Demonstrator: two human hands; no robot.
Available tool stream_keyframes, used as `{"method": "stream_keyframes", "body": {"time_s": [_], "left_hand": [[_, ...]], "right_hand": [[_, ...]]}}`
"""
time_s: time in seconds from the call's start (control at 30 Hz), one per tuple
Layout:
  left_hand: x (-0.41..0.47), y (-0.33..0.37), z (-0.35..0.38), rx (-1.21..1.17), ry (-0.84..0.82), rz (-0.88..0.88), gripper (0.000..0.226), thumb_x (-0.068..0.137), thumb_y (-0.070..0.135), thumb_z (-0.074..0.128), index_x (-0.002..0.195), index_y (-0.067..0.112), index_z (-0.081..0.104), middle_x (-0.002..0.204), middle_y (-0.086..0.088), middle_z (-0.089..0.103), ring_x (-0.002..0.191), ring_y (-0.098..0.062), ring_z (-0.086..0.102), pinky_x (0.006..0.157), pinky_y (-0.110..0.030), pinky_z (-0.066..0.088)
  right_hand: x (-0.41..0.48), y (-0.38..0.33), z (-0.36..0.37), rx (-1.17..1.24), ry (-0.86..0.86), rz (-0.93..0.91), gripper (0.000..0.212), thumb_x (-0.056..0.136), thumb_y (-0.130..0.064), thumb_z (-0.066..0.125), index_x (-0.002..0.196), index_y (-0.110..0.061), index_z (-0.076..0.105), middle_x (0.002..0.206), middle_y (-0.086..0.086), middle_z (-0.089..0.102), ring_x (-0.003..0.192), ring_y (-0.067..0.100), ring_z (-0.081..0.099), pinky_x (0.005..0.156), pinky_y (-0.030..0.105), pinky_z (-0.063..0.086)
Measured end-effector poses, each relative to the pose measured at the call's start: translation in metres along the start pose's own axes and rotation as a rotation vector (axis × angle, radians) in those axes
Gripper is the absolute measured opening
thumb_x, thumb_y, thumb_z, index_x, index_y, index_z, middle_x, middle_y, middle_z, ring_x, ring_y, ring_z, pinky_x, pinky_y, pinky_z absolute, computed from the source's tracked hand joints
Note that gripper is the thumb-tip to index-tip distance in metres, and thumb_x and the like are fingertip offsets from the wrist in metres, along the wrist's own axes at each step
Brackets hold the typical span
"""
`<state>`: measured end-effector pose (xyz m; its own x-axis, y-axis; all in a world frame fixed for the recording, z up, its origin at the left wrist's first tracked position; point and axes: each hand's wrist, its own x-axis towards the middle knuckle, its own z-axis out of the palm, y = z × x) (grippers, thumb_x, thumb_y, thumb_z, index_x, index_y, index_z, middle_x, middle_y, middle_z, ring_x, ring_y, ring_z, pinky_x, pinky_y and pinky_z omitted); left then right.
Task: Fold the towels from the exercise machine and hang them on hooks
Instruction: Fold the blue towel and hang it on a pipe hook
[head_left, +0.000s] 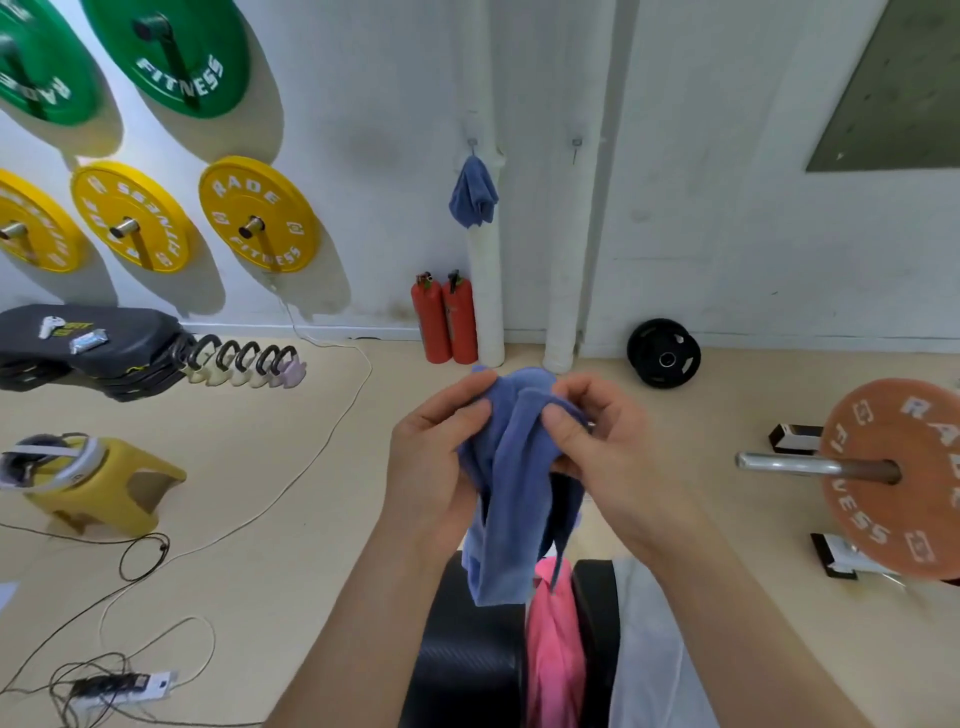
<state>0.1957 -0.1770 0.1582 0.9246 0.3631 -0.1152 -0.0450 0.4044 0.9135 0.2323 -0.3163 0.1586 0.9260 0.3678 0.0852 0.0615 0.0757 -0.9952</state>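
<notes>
Towel (511, 483), blue, hangs bunched between both hands, above pink towel (556, 654). Fingers of left hand (434, 467) and right hand (602, 441) pinch its upper folds. Judged light, soft, limp, unlikely to slip. Best taken at corners; empty hook (575, 148) on wall ahead.

Bright, even light comes from upper left; yellow plates (258, 213) throw soft shadows down-right on the wall (363, 78). Wide-angle distortion bows the pipes (563, 234). The blue towel (514, 467) is sharp; the orange plate (893, 478) at the right edge is blurred.
</notes>
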Motion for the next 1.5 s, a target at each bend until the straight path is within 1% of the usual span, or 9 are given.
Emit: {"method": "stream_keyframes", "body": {"time_s": [0.17, 0.23, 0.4, 0.6, 0.77, 0.9, 1.0, 1.3, 1.5], "left_hand": [[-0.013, -0.007, 0.009, 0.030, -0.175, 0.014, 0.039, 0.075, -0.021, 0.044, 0.081, 0.006, 0.071, 0.086, -0.014, 0.072, 0.083, -0.025, 0.070, 0.068, -0.026, 0.056], [-0.011, -0.008, 0.007, -0.055, -0.187, -0.009, 0.026, 0.072, -0.002, 0.053, 0.097, 0.001, 0.061, 0.096, -0.023, 0.066, 0.089, -0.031, 0.066, 0.074, -0.033, 0.057], [-0.007, -0.013, 0.012, 0.032, -0.077, -0.156, 0.071, 0.068, 0.054, 0.069, 0.101, -0.008, 0.060, 0.094, -0.027, 0.066, 0.093, -0.035, 0.067, 0.081, -0.039, 0.055], [-0.006, 0.000, 0.019, 0.319, -0.009, -0.036, 0.025, 0.088, 0.022, 0.063, 0.084, -0.002, 0.071, 0.080, -0.024, 0.069, 0.068, -0.020, 0.067, 0.061, -0.027, 0.053], [-0.006, -0.002, 0.018, 0.269, 0.037, 0.039, 0.016, 0.091, 0.016, 0.060, 0.093, 0.005, 0.071, 0.091, -0.022, 0.068, 0.083, -0.026, 0.066, 0.078, -0.036, 0.054], [-0.014, -0.009, 0.020, 0.277, -0.019, 0.062, 0.015, 0.090, 0.017, 0.061, 0.085, 0.014, 0.075, 0.087, -0.018, 0.071, 0.082, -0.023, 0.065, 0.080, -0.041, 0.052], [-0.021, -0.009, 0.026, 0.266, -0.081, 0.092, 0.016, 0.080, 0.025, 0.066, 0.091, 0.017, 0.075, 0.087, -0.008, 0.075, 0.086, -0.019, 0.071, 0.076, -0.030, 0.057], [-0.034, -0.003, 0.030, 0.280, -0.175, 0.167, 0.021, 0.092, 0.015, 0.057, 0.107, 0.010, 0.072, 0.100, -0.009, 0.074, 0.102, -0.022, 0.068, 0.093, -0.039, 0.052], [-0.032, 0.008, 0.019, 0.412, -0.351, 0.221, 0.026, 0.093, 0.001, 0.052, 0.110, 0.008, 0.070, 0.106, -0.009, 0.072, 0.106, -0.022, 0.066, 0.094, -0.040, 0.051]], "right_hand": [[0.006, -0.009, -0.001, 0.031, -0.019, 0.102, 0.012, 0.095, -0.009, 0.056, 0.085, -0.015, 0.057, 0.071, 0.002, 0.064, 0.055, 0.005, 0.060, 0.049, 0.017, 0.045], [0.002, -0.009, 0.000, 0.001, -0.034, 0.081, 0.009, 0.094, -0.009, 0.056, 0.085, -0.012, 0.058, 0.070, 0.003, 0.065, 0.055, 0.006, 0.060, 0.049, 0.017, 0.045], [-0.011, -0.004, 0.006, -0.278, 0.105, -0.182, 0.011, 0.089, -0.003, 0.061, 0.083, -0.012, 0.062, 0.074, -0.003, 0.065, 0.071, 0.006, 0.063, 0.068, 0.015, 0.049], [-0.026, -0.013, 0.009, -0.499, 0.024, -0.294, 0.012, 0.093, -0.004, 0.056, 0.082, -0.008, 0.056, 0.066, -0.001, 0.057, 0.068, 0.007, 0.055, 0.061, 0.009, 0.041], [-0.019, -0.017, -0.010, -0.759, 0.030, -0.068, 0.010, 0.093, -0.013, 0.051, 0.086, -0.020, 0.049, 0.067, -0.002, 0.054, 0.061, 0.010, 0.049, 0.058, 0.023, 0.037], [-0.022, -0.037, -0.019, -0.418, -0.072, 0.032, 0.021, 0.087, -0.010, 0.065, 0.088, -0.030, 0.070, 0.084, -0.003, 0.074, 0.084, 0.006, 0.068, 0.077, 0.020, 0.054], [-0.025, -0.047, -0.018, -0.236, -0.071, -0.010, 0.015, 0.085, -0.010, 0.069, 0.088, -0.023, 0.075, 0.083, -0.006, 0.075, 0.082, 0.005, 0.070, 0.069, 0.017, 0.054], [-0.031, -0.049, -0.009, -0.164, 0.107, -0.044, 0.014, 0.085, -0.007, 0.069, 0.081, -0.019, 0.063, 0.075, 0.000, 0.068, 0.057, 0.010, 0.063, 0.052, 0.019, 0.052], [-0.029, -0.053, -0.017, -0.299, 0.007, -0.026, 0.027, 0.081, -0.009, 0.073, 0.093, -0.030, 0.060, 0.098, -0.007, 0.067, 0.061, 0.006, 0.068, 0.053, 0.020, 0.055]]}}
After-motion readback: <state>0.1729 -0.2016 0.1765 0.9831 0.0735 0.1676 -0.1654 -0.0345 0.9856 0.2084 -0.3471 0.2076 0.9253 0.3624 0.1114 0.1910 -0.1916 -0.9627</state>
